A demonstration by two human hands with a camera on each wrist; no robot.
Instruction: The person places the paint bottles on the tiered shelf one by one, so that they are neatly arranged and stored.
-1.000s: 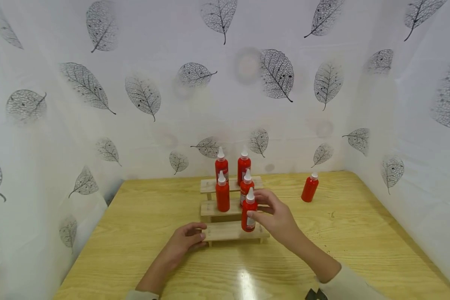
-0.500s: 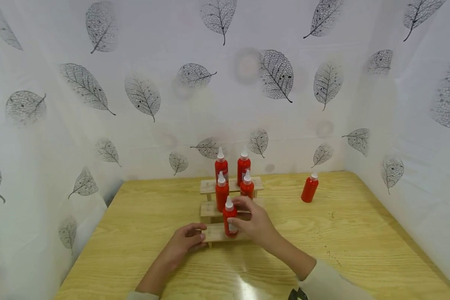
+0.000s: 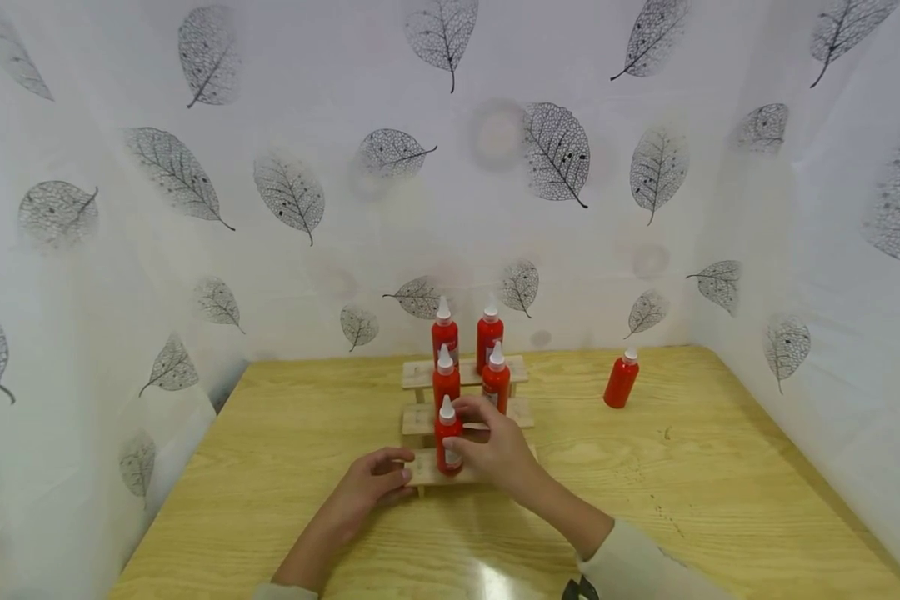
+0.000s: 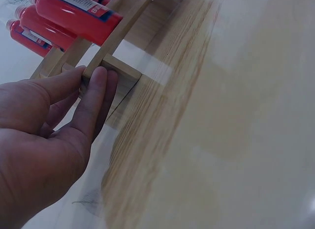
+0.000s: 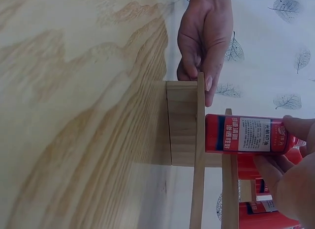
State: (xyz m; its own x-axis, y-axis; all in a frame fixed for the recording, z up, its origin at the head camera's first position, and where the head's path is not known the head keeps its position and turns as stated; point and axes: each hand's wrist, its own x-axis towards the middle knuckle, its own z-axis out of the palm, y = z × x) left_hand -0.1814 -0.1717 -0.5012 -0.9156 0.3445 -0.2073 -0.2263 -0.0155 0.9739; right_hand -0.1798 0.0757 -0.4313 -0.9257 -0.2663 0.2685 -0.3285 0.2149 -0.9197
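Observation:
My right hand point(image 3: 495, 450) pinches a red bottle point(image 5: 251, 134) with a white pointed cap near its top. The bottle stands upright with its base at the lowest step of a small three-step wooden rack point(image 3: 427, 468), left of the step's middle. With thumb and fingertips my left hand point(image 4: 64, 116) grips the left end of that lowest step. On the middle step stand two more red bottles, a left bottle point(image 3: 446, 385) and a right bottle point(image 3: 497, 383). The top step bears two others, a left bottle point(image 3: 444, 335) and a right bottle point(image 3: 489, 335).
Another red bottle point(image 3: 621, 382) with a white cap stands apart on the wood-grain table point(image 3: 285, 433), toward the back right. A white curtain point(image 3: 330, 75) with a dark leaf print hangs around the back and sides of the table.
My right hand has carried its red bottle left and slightly down, from the right part of the lowest step to left of its middle. My left hand stays on the rack's end.

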